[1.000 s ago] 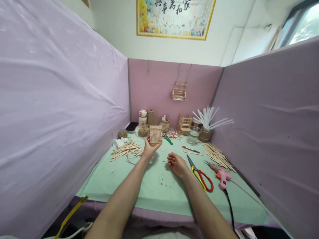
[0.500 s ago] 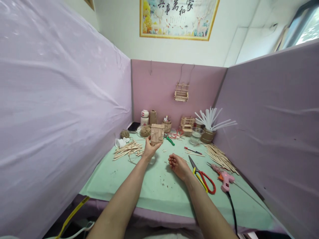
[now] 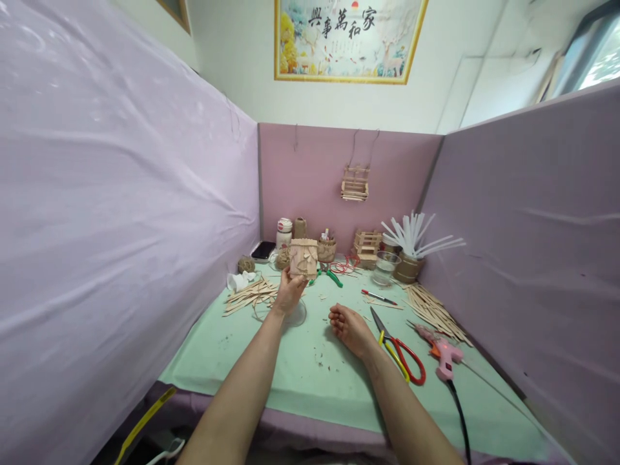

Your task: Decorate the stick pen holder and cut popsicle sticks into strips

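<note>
From here I see the left hand (image 3: 289, 296) pinching a small wooden box (image 3: 304, 258) by its bottom, holding it above the worktop (image 3: 310, 391). The right hand (image 3: 351, 328), fingers curled, is just beside the scissors (image 3: 386, 336); how tight its grip is, I can't tell.

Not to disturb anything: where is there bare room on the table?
Front left, the green cloth is nearly bare between the stick pile and left forearm. A lightly littered patch lies between it and the right forearm. Crowded: right, with scissors and glue gun, and back, around the clear bowl.
</note>
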`<action>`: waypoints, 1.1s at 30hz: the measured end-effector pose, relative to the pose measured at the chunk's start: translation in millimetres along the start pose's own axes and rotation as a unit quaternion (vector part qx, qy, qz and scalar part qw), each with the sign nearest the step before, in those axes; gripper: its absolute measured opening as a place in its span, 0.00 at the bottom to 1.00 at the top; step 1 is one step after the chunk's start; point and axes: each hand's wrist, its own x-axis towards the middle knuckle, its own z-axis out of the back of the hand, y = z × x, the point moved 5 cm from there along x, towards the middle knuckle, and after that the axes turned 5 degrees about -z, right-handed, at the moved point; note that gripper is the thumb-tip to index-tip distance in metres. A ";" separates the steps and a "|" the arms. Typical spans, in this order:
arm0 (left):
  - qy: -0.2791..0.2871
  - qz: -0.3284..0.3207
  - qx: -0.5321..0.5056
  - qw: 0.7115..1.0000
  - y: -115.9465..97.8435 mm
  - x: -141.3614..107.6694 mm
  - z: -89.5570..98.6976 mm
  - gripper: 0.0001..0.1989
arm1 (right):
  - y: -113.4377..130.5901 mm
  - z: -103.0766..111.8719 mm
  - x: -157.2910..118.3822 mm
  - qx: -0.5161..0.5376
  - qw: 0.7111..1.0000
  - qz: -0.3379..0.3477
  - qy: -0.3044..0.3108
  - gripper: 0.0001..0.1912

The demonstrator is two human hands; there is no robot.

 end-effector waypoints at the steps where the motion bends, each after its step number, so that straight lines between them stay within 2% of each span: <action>1: 0.004 0.004 -0.012 1.000 -1.0 -0.3 -0.1 0.28 | 0.0 -0.1 0.1 -0.003 1.000 -0.001 0.000 0.07; 9: 0.047 0.079 -0.095 0.991 -1.6 -3.3 -1.1 0.23 | 1.4 -1.5 -1.9 -0.054 0.998 0.010 -0.009 0.10; 15: 0.054 0.110 -0.131 0.984 0.3 -8.5 -2.2 0.19 | 18.6 -17.1 -2.9 -0.156 0.983 0.096 -0.030 0.10; 18: 0.044 0.114 -0.131 0.984 4.8 -10.5 -1.9 0.16 | 35.9 -33.8 2.5 -0.199 0.964 0.169 -0.052 0.15; 21: 0.035 0.116 -0.119 0.985 11.3 -12.3 -2.3 0.13 | 50.0 -51.3 12.0 -0.226 0.941 0.238 -0.083 0.25; 25: 0.032 0.111 -0.099 0.988 17.1 -13.8 -4.0 0.13 | 52.7 -64.9 23.1 -0.258 0.912 0.295 -0.117 0.33; 29: 0.020 0.086 -0.073 0.993 17.7 -12.6 -3.4 0.14 | 46.7 -62.7 18.5 -0.281 0.877 0.354 -0.163 0.31; 33: -0.010 0.043 -0.033 0.998 16.8 -11.5 -0.7 0.19 | 48.2 -62.6 1.8 -0.301 0.835 0.419 -0.191 0.20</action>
